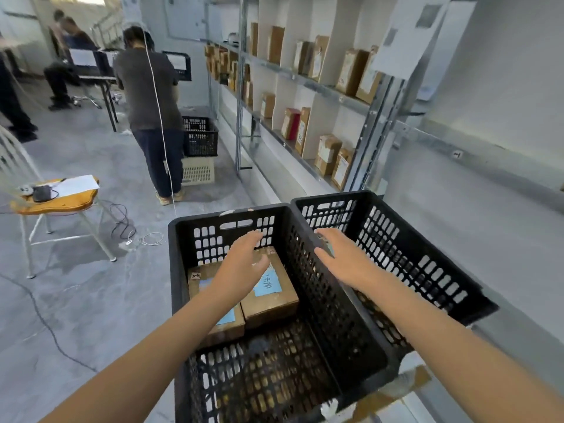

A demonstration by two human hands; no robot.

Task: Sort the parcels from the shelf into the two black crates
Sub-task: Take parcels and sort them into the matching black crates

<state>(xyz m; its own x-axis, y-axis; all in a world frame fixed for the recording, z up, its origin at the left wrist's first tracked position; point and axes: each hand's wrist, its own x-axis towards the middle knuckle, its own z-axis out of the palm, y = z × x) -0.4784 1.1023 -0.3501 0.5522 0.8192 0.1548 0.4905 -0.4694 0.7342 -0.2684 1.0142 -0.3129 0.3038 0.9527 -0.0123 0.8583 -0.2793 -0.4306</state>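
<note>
Two black crates stand side by side in front of me. The left crate (pixel 183 270) holds two brown cardboard parcels with blue labels: one (pixel 274 297) at the far right of its floor, another (pixel 213 288) to its left. My left hand (pixel 244 267) hovers open above these parcels, holding nothing. My right hand (pixel 341 257) is open over the divide and the right crate (pixel 427 270), holding nothing. I cannot see into the right crate's floor. The metal shelf (pixel 320 87) at the right carries several upright brown parcels, such as one (pixel 326 154) on a low tier.
A person in a dark shirt (pixel 149 96) stands ahead by another black crate (pixel 200 137) stacked on a beige one. A chair (pixel 58 196) with papers and a device is at the left, with cables on the grey floor. More people sit at the far left.
</note>
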